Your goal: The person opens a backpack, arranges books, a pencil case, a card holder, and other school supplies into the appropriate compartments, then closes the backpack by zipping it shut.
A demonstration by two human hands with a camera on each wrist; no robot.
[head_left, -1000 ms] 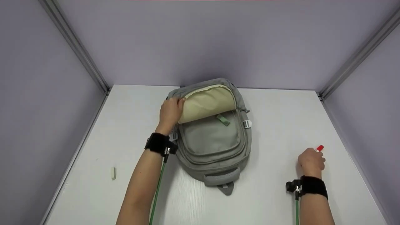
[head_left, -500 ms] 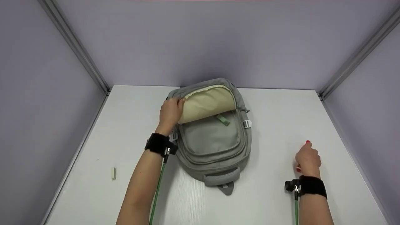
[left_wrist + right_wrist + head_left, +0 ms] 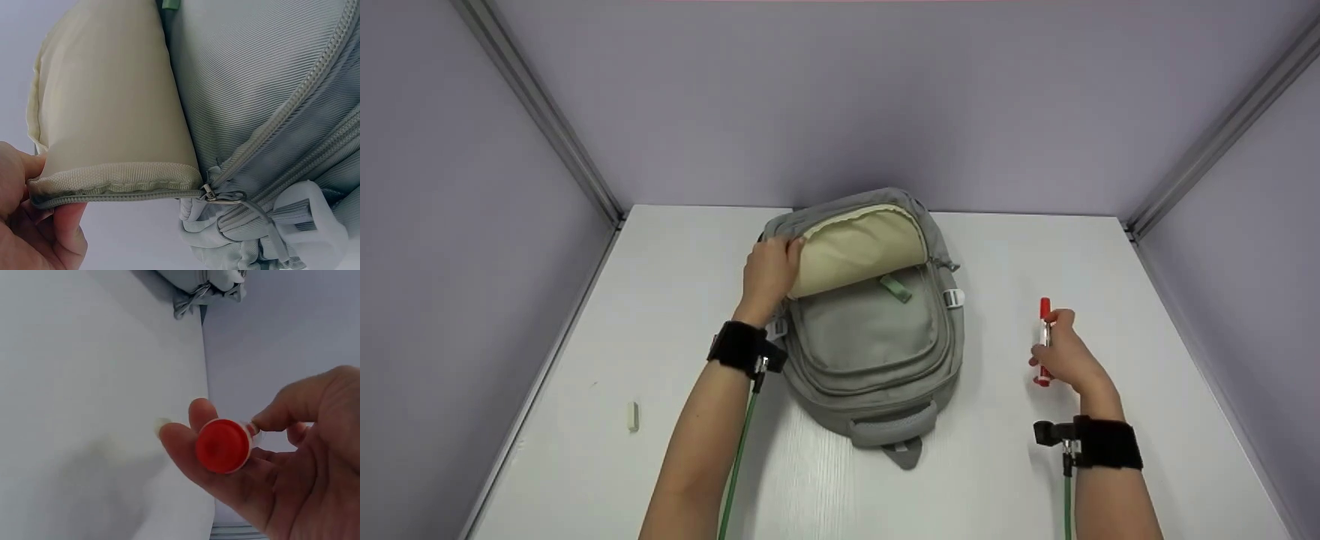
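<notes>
A grey backpack [image 3: 870, 330] lies on the white table, its front pocket unzipped and folded back to show a cream lining [image 3: 859, 247]. My left hand [image 3: 769, 271] pinches the left edge of that flap; the left wrist view shows thumb and fingers on the zipped hem [image 3: 118, 188]. Right of the backpack, my right hand [image 3: 1069, 351] grips a red-and-white marker [image 3: 1045, 330] between thumb and fingers. In the right wrist view the marker's red end [image 3: 223, 445] faces the camera, and the rest of it is hidden behind.
A small pale green-and-white block [image 3: 632, 416] lies on the table at the left. Grey-lilac panels [image 3: 855, 97] wall in the back and both sides. A green cable [image 3: 739, 457] hangs from the left wrist band, another [image 3: 1067, 502] from the right.
My right hand has moved left and away from me with the marker, turning so the marker comes into plain sight. The left hand keeps its pinch on the flap.
</notes>
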